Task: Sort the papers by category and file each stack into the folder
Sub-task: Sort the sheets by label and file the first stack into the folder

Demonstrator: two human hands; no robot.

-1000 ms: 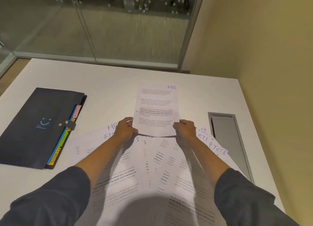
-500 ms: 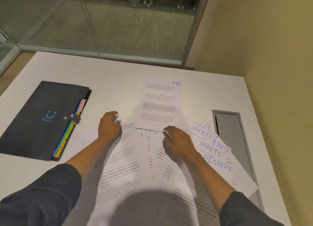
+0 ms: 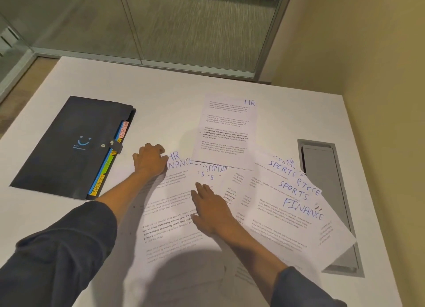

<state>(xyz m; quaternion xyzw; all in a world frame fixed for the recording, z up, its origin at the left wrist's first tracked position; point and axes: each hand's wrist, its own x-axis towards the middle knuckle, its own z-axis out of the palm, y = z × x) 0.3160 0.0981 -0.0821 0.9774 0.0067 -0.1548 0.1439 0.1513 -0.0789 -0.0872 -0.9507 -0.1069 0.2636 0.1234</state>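
Note:
A dark folder (image 3: 69, 145) with coloured tabs marked ADMIN and SPORTS lies closed at the table's left. One sheet marked HR (image 3: 226, 132) lies apart, beyond the pile. A fanned spread of printed papers (image 3: 174, 233) covers the near middle, with sheets marked SPORTS (image 3: 282, 171) and FINANCE (image 3: 296, 224) on the right. My left hand (image 3: 149, 161) has its fingers curled at the top left corner of another HR sheet (image 3: 175, 156), which lies over a FINANCE sheet. My right hand (image 3: 209, 205) rests flat on the middle of the spread, fingers straight.
A grey metal cable hatch (image 3: 326, 191) is set into the white table (image 3: 161, 88) at the right, partly under the fanned sheets. A glass wall (image 3: 161, 19) stands behind the table and a yellow wall (image 3: 368, 53) runs along its right edge.
Both hands let go of the HR sheet, which now lies beyond the pile. My left hand moved left to the second HR sheet's corner; my right hand drew back onto the spread.

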